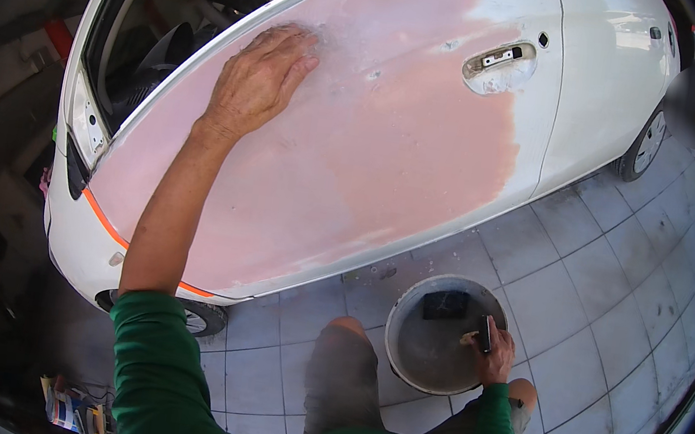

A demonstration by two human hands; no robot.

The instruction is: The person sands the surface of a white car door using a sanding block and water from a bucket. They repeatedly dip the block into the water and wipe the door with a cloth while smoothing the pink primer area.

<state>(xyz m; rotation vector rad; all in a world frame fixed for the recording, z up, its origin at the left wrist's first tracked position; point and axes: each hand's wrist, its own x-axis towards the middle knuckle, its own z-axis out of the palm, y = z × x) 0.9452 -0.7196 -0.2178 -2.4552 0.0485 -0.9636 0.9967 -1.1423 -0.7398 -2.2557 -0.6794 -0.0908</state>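
Right hand (495, 352) over bucket (444, 333)

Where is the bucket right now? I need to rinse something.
In the head view the grey bucket sits lower right on the tiled floor, below the car door, with the right hand at its rim.

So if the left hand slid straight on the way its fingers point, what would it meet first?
Probably only more of the pink-primed white car door panel; the left hand lies flat on it, fingers pointing toward the recessed door handle, further along.
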